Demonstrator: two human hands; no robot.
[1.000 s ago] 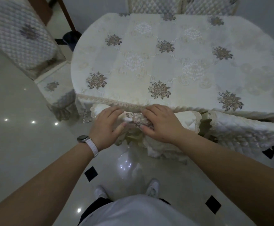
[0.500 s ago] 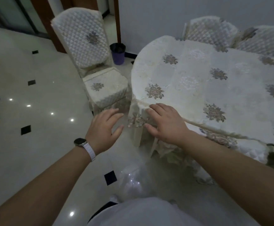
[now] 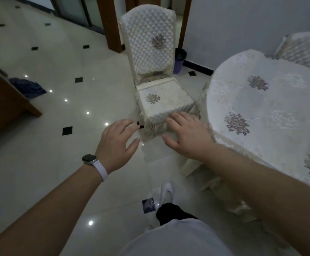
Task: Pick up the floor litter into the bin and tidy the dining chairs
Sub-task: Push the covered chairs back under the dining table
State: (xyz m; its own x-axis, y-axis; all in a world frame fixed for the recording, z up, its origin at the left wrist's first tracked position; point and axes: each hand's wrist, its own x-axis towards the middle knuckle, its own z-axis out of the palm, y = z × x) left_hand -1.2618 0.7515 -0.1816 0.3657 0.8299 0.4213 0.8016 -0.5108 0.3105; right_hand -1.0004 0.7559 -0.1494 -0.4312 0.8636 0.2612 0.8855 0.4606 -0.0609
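Observation:
A dining chair (image 3: 150,58) with a quilted cream cover stands ahead of me, pulled out from the round table (image 3: 272,115), its seat (image 3: 161,100) facing me. My left hand (image 3: 117,143), with a watch on its wrist, hovers open in the air short of the seat's front left corner. My right hand (image 3: 185,133) reaches forward with fingers spread and relaxed, level with the seat's front edge, holding nothing. A purple bin (image 3: 179,60) stands on the floor behind the chair by the wall.
Another covered chair (image 3: 301,47) is tucked in at the table's far side. A wooden cabinet (image 3: 1,100) stands at the left with a dark blue cloth (image 3: 27,87) on the floor beside it. Glossy tiled floor stretches to the left.
My hands have come off the covered chair at the table's near edge. My view has swung left and moved toward the pulled-out chair, which is now straight ahead and closer.

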